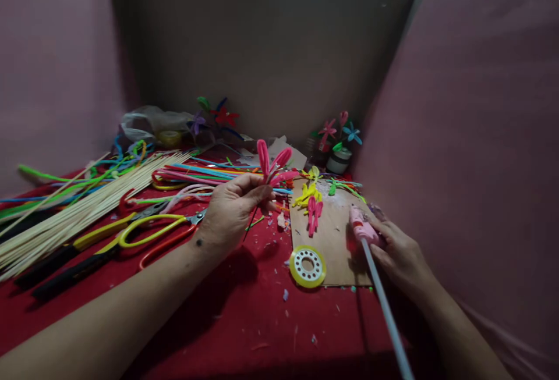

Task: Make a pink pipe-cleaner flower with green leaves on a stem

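Dim overall; beyond the board (340, 255), the wall (262, 42) looks murky; left of the board, soft shadow (236, 269) darkens the tabletop (271, 316).

Two hands (233, 208), one glue gun (362, 227), one glue stick (386, 307), three held petals (263, 159), one board (343, 258) and one white-cored tape roll (299, 262) are seen.

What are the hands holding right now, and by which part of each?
The left hand pinches the pink flower at its petals' base. The right hand holds the pink glue gun, apparently by its handle, mostly hidden.

Glue stick (386, 310) cut off below, skewers (91, 210) cropped left
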`<state>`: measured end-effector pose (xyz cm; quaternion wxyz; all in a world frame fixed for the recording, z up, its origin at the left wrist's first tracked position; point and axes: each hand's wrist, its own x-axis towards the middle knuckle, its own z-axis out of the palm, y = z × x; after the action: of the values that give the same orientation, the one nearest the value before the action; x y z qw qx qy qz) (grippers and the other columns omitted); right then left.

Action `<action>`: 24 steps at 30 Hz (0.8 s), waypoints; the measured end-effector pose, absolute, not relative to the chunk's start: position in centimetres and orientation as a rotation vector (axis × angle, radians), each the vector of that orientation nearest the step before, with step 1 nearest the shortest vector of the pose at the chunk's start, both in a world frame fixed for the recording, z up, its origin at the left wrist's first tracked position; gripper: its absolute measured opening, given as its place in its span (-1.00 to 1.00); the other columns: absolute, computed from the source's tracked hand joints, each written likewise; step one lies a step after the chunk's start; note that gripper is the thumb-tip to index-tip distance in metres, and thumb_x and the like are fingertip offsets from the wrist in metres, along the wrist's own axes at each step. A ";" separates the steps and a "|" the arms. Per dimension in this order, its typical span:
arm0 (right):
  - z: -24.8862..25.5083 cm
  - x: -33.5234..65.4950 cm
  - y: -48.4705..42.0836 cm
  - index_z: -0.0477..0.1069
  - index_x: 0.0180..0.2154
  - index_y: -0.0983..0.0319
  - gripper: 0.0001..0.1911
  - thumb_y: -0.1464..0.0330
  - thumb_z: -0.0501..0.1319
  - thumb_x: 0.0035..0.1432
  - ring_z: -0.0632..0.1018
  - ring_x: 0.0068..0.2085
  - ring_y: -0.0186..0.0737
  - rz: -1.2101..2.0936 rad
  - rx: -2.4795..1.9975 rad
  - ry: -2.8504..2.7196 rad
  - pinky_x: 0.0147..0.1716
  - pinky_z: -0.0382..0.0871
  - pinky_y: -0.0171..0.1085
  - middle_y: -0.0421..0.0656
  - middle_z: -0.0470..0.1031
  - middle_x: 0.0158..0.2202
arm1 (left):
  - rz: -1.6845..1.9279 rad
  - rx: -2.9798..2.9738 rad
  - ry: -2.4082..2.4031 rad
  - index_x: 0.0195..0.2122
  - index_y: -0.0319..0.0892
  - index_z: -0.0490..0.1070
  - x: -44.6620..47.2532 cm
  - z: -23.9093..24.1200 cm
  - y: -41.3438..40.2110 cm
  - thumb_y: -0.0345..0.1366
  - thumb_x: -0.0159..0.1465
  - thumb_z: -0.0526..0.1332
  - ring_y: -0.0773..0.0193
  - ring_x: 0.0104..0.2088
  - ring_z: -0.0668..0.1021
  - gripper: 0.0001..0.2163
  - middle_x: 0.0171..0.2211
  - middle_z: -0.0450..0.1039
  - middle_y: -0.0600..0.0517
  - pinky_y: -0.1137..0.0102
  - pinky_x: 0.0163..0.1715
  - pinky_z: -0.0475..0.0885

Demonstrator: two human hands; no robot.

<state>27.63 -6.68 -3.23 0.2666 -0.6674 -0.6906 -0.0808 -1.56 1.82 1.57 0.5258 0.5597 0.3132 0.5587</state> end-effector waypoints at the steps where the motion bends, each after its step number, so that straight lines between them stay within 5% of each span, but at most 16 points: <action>1: -3.6 28.1 -6.8 0.39 -0.05 0.30 -0.60 0.31 0.10 0.07 0.49 -0.17 -0.04 -0.254 -1.849 -1.872 -0.21 0.37 -0.15 0.03 0.45 -0.15 | 1.335 1.345 0.750 -0.48 -0.22 0.41 -1.6 1.6 1.8 -0.32 0.10 0.25 0.39 -0.56 0.45 -0.91 -0.58 0.45 0.05 0.47 -0.47 0.35; 6: -4.1 29.9 -7.0 0.34 0.02 0.24 -0.56 0.37 0.04 0.07 0.47 -0.13 -0.06 -0.274 -1.991 -1.959 -0.19 0.36 -0.16 0.02 0.42 -0.13 | 1.312 1.358 0.702 -0.49 -0.24 0.40 -1.5 1.0 1.9 -0.31 0.11 0.24 0.40 -0.56 0.45 -0.89 -0.60 0.43 0.07 0.48 -0.47 0.34; 11: -1.3 27.0 -7.5 0.48 -0.18 0.21 -0.70 0.32 0.14 0.03 0.43 -0.20 -0.03 -0.253 -1.867 -1.908 -0.25 0.33 -0.11 0.02 0.42 -0.21 | 1.252 1.210 0.553 -0.51 -0.27 0.39 -1.1 0.6 1.6 -0.36 0.09 0.25 0.43 -0.59 0.43 -0.90 -0.60 0.40 0.07 0.50 -0.55 0.32; 17: 0.6 16.3 -5.5 0.53 -0.29 0.24 -0.76 0.26 0.24 -0.01 0.35 -0.53 -0.35 0.832 -1.250 -1.322 -0.49 0.26 -0.30 -0.18 0.44 -0.51 | 1.181 1.087 0.454 -0.50 -0.27 0.38 -0.9 0.9 0.8 -0.37 0.07 0.27 0.43 -0.60 0.45 -0.91 -0.56 0.42 0.06 0.50 -0.57 0.34; 24: 0.7 11.7 -2.3 0.47 -0.55 0.28 -0.89 0.37 0.34 -0.15 0.29 -0.61 -0.43 1.232 -0.772 -0.922 -0.58 0.17 -0.35 -0.26 0.36 -0.63 | 1.097 1.081 0.377 -0.44 -0.28 0.41 -0.7 0.2 0.6 -0.37 0.09 0.26 0.44 -0.59 0.44 -0.92 -0.55 0.42 0.06 0.52 -0.57 0.32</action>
<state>11.69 -2.26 0.68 0.6518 -0.3402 -0.4063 0.5426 -0.69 0.62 0.20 0.7019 0.4857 0.1693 0.4926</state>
